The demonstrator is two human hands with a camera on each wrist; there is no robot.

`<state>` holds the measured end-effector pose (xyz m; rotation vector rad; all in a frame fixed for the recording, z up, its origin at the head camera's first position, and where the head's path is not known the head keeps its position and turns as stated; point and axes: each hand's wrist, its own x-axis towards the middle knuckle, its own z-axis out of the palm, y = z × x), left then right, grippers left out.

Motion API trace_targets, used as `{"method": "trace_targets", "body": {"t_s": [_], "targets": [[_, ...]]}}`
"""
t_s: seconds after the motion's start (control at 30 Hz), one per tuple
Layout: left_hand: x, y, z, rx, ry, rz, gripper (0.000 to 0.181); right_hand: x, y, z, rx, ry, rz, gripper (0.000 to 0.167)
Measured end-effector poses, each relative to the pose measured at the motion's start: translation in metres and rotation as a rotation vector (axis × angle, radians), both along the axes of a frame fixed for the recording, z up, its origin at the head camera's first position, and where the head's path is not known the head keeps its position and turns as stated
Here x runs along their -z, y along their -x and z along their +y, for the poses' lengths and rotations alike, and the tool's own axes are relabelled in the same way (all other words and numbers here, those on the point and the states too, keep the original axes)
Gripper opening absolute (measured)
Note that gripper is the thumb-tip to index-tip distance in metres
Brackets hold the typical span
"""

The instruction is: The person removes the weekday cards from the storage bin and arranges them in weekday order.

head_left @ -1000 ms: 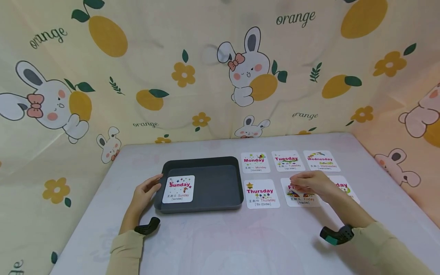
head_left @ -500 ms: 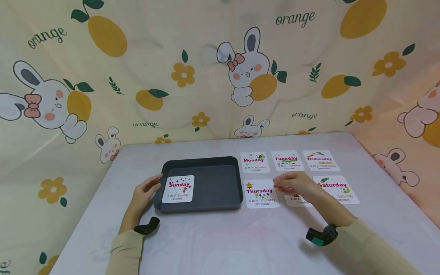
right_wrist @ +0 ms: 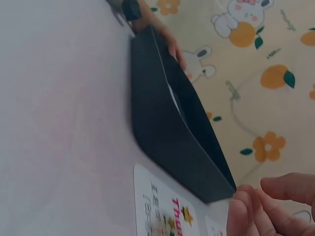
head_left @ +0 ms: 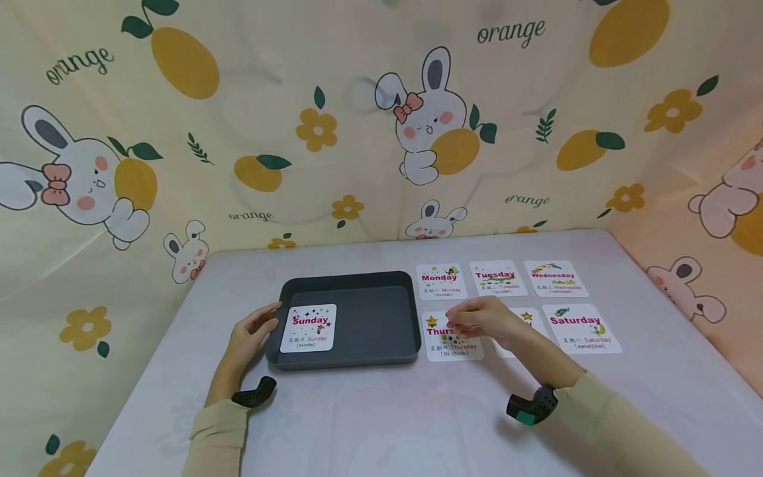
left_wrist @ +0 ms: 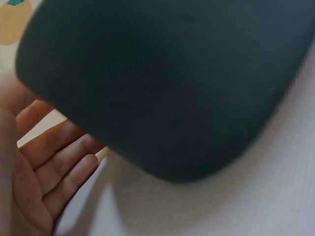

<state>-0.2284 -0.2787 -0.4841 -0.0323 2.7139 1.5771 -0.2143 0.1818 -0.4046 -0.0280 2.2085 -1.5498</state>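
My left hand (head_left: pixel 253 334) rests against the left side of a dark grey tray (head_left: pixel 375 358), its fingers touching the rim. In the left wrist view, relaxed fingers (left_wrist: pixel 64 162) lie partly behind the tray wall. A white Sunday card (head_left: pixel 310 338) lies in the tray's left part. Above the Thursday card (head_left: pixel 438 351) hovers my right hand (head_left: pixel 491 321), fingers loosely bent and holding nothing. In the right wrist view its thumb and fingertips stand apart. It partly covers the Thursday card and the Friday card (head_left: pixel 530 319).
Behind, in a row, lie the Monday card (head_left: pixel 441 290), Tuesday card (head_left: pixel 498 286) and Wednesday card (head_left: pixel 556 286). The Saturday card (head_left: pixel 584 334) is at the right end of the front row. A patterned cloth (head_left: pixel 357 66) hangs around the white table (head_left: pixel 387 424).
My right hand has moved left from over the Friday card to over the Thursday card, uncovering the Saturday card. My left hand and the tray have stayed in place.
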Motion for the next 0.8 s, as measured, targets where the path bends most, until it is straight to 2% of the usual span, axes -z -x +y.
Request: {"method": "trace_targets", "body": {"t_s": [0.23, 0.8], "targets": [[-0.001, 0.000, 0.000, 0.009, -0.018, -0.008, 0.046, -0.001, 0.003, -0.020, -0.011, 0.007, -0.018, 0.037], [0.001, 0.000, 0.001, -0.011, -0.005, -0.009, 0.045, 0.000, 0.008, -0.071, -0.027, 0.118, -0.053, 0.036]]}}
